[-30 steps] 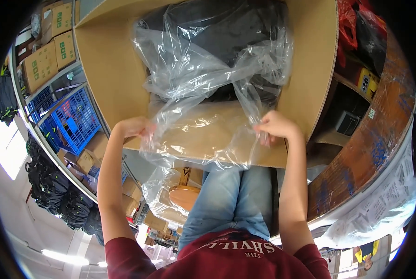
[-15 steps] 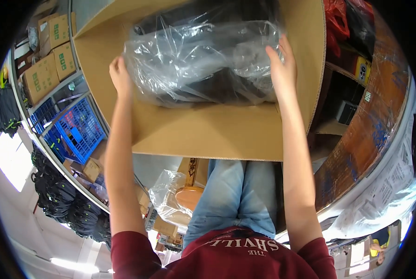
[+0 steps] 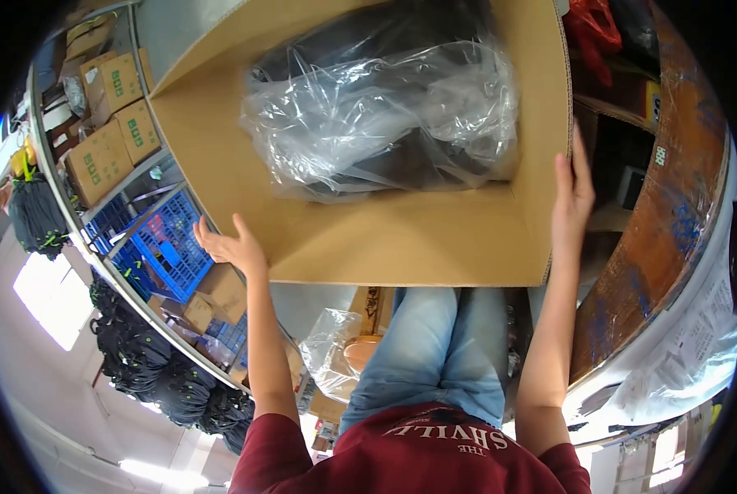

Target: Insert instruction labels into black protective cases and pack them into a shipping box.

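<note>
A large open cardboard box [image 3: 393, 247] stands in front of me, above my knees. Inside lies a black bundle wrapped in clear crinkled plastic [image 3: 385, 115]; what the dark contents are cannot be made out. My left hand [image 3: 235, 247] is at the box's near left edge, fingers spread, holding nothing. On the other side, my right hand [image 3: 573, 198] lies along the outside of the right wall, with its fingers stretched upward and its thumb apart. Neither hand touches the plastic-wrapped bundle.
Left stands a metal rack with cardboard cartons [image 3: 101, 165] and a blue plastic crate [image 3: 169, 247]. Black bundled goods [image 3: 138, 346] hang below it. A brown taped surface [image 3: 632, 280] curves along the right, near a red plastic bag [image 3: 591, 33]. Clear plastic [image 3: 329, 354] lies beside my legs.
Both hands have come out from beside the wrapped bundle inside the box. The left moved down to the near left edge, the right outward past the right wall.
</note>
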{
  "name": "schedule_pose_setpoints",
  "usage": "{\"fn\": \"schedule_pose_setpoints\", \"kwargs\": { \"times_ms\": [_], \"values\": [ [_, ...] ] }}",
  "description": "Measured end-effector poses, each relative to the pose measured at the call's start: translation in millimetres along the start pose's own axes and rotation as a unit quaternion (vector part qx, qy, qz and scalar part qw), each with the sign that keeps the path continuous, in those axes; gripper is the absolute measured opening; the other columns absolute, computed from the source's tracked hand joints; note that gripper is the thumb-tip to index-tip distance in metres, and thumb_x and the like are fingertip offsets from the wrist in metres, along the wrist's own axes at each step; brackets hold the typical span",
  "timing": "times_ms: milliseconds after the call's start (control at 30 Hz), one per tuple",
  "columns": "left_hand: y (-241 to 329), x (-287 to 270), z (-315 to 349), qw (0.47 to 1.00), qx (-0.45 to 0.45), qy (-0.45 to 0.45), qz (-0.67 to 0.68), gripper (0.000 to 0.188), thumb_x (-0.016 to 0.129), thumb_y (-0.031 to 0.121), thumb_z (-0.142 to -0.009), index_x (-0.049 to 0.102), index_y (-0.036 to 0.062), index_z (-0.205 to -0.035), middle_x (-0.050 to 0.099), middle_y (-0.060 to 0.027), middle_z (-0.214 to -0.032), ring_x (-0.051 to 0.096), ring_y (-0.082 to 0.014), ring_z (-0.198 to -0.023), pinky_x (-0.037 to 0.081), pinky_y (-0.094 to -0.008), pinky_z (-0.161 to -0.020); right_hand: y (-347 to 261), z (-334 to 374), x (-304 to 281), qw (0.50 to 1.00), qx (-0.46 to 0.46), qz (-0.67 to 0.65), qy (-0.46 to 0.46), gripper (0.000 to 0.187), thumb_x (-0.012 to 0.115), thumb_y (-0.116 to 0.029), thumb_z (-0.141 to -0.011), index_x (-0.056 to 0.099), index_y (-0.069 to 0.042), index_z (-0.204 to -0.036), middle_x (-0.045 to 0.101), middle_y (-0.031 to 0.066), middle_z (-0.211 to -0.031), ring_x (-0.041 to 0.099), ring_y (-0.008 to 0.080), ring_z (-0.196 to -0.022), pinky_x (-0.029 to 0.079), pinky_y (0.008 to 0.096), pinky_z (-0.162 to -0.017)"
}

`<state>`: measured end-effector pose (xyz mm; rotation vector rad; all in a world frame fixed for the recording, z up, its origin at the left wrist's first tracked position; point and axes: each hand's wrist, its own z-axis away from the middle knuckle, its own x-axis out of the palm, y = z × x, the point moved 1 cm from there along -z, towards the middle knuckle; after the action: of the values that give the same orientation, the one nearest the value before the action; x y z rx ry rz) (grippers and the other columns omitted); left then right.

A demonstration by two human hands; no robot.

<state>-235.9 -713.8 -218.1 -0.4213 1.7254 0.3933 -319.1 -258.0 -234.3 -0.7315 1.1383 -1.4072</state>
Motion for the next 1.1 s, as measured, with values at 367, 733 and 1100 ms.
{"fn": "schedule_pose_setpoints", "kwargs": {
  "times_ms": [367,733,1100],
  "values": [
    [-17.3,18.5,4.1,0.955,-0.265,-0.107,0.083,0.047,0.048,0.03,-0.09,0.05,-0.0027,-0.124,0.059,-0.0236,-0.115,0.056,-0.039,-0.106,0.041,-0.0424,-0.092,-6.8,0.2,21.3,0.998,0.0,-0.046,-0.05,0.058,0.048,-0.027,-0.095,0.025,-0.004,-0.144,0.025,0.0093,-0.15,0.023,0.0203,-0.137,0.018,0.0332,-0.112],
    [-62.8,14.5,-6.0,0.976,-0.201,-0.078,0.03,0.036,0.049,0.028,-0.093,0.057,-0.0021,-0.111,0.064,-0.0253,-0.096,0.061,-0.0418,-0.088,0.047,-0.0465,-0.075,-69.7,-49.8,67.2,0.924,-0.306,0.212,0.093,0.044,0.06,-0.009,-0.082,0.052,-0.005,-0.125,0.053,0.0154,-0.124,0.046,0.0304,-0.12,0.034,0.0398,-0.102],
    [-27.3,4.5,5.7,0.954,-0.26,-0.105,0.109,0.025,0.045,0.022,-0.095,0.055,0.0031,-0.107,0.063,-0.0218,-0.081,0.06,-0.0407,-0.075,0.045,-0.0451,-0.064,-74.0,-200.1,185.1,0.714,-0.51,0.48,-0.02,0.08,0.055,-0.003,-0.08,0.015,-0.019,-0.147,0.022,-0.0042,-0.15,0.025,0.021,-0.137,0.027,0.0359,-0.111]
  ]
}}
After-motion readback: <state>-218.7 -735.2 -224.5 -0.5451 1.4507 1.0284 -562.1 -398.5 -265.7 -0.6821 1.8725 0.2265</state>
